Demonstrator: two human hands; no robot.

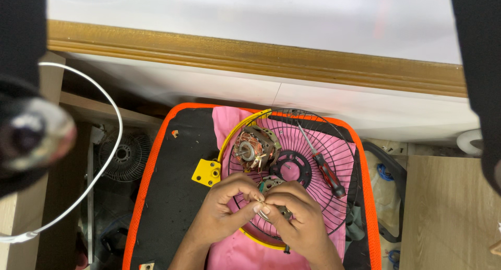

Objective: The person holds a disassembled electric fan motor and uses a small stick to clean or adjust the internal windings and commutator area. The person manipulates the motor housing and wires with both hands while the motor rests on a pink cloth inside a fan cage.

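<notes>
My left hand (225, 210) and my right hand (295, 218) are together over a round wire fan guard (313, 171) with a yellow rim. Both pinch a small metal part (271, 185) between the fingertips; most of it is hidden by my fingers. Just beyond my hands a fan motor (254, 147) with copper windings lies on the guard. To the right, a screwdriver (323, 163) with a red and black handle rests across the wires. A pink cloth (235, 118) lies under the guard.
Everything sits on a black tray with an orange rim (148, 171). A yellow plastic piece (206, 172) lies left of the guard. Another fan guard (124, 156) and a white cable (104, 160) are at the left. A wooden trim (261, 58) runs along the back, a wooden board (449, 212) at right.
</notes>
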